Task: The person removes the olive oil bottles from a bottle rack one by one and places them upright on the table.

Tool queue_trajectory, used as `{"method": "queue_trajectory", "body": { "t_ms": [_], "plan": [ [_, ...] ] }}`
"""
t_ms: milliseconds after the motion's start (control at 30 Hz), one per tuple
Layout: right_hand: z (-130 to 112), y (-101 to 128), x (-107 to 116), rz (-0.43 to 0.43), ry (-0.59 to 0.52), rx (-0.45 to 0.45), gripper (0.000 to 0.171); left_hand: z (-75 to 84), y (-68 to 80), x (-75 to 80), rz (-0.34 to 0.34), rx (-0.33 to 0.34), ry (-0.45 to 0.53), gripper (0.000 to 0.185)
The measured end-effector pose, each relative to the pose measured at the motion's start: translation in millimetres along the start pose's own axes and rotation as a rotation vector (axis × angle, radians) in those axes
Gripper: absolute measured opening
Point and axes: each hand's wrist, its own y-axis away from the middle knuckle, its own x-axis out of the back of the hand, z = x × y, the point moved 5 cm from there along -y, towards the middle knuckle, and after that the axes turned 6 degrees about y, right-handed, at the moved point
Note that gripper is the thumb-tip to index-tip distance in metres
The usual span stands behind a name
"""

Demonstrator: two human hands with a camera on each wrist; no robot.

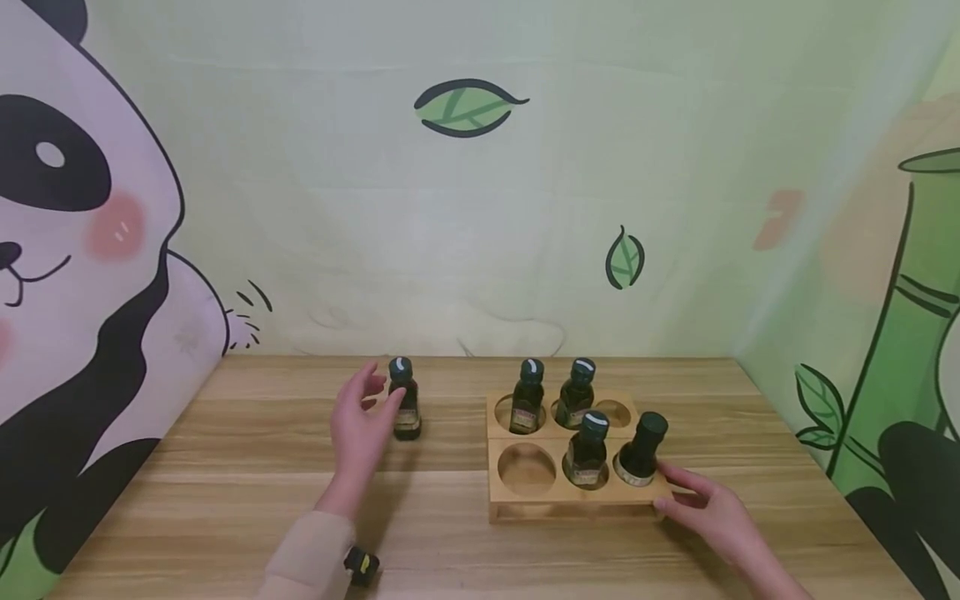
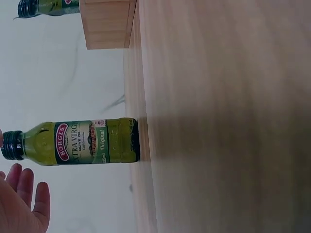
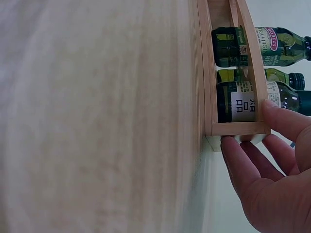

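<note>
On the left of the table an olive oil bottle (image 1: 407,414) with a dark cap stands upright. My left hand (image 1: 363,421) is beside it, thumb and fingers spread on either side of its neck. In the left wrist view the fingers (image 2: 26,187) are apart from the olive oil bottle (image 2: 87,141), and the thumb tip is right at the cap. My right hand (image 1: 708,508) holds the near right corner of a wooden bottle rack (image 1: 525,494). The right wrist view shows its thumb on the rack's (image 3: 238,128) top board and the fingers against the end.
The rack bears several upright bottles, among them a front olive oil bottle (image 1: 587,454) and a dark-capped bottle (image 1: 642,446) at the front right. Its front left hole (image 1: 527,469) shows bare wood. A printed cloth backdrop (image 1: 375,208) rises behind the wooden table (image 1: 442,550).
</note>
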Motion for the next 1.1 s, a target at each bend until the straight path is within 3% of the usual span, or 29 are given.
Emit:
{"method": "queue_trajectory", "body": {
  "t_ms": [433,667,833,1100],
  "plan": [
    [0.2,-0.1,-0.8,0.0,-0.017,0.011,0.068,16.0,20.1,-4.7,-0.068,-0.156,-0.015,0.047],
    [-0.4,-0.8,-0.1,0.001,0.005,0.02,0.069,23.2,31.8,-20.3,-0.216,-0.14,-0.063,0.045],
    [-1.9,0.1,-0.3,0.003,0.004,0.019,0.068,28.5,40.4,-32.8,-0.289,-0.116,-0.053,0.049],
    [-1.5,0.4,0.1,0.007,0.01,0.003,0.068,37.3,53.5,-52.7,-0.391,-0.13,-0.028,0.058]
  ]
}}
